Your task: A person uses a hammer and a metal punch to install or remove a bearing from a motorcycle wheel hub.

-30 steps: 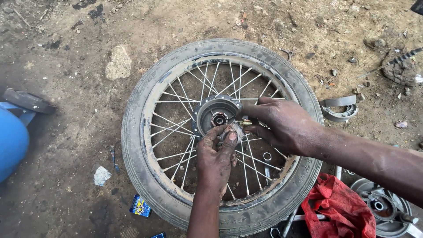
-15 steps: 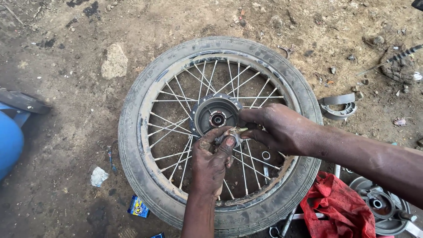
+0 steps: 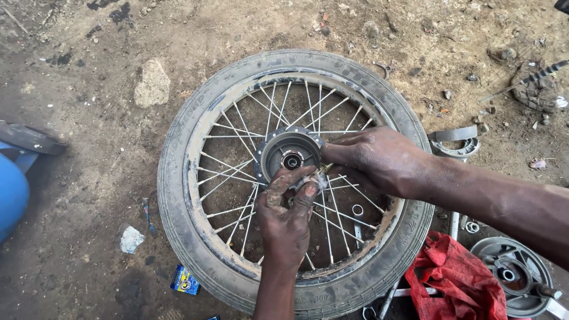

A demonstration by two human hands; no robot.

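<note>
Spokes (image 3: 237, 172) bar gaps (hub (image 3: 290, 155) top open)

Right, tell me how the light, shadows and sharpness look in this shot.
Head view: soft, even daylight, no hard shadows, only faint shade under the tyre; no glare, though the hub shines dully; left hand and right hand are sharp; slight wide-angle bending at the edges, where the blue drum looks softer.

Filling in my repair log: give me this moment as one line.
left hand: pinching small metal part at hub | right hand: fingertips on same part | wheel: flat on dirt | red rag: beside tyre
</note>
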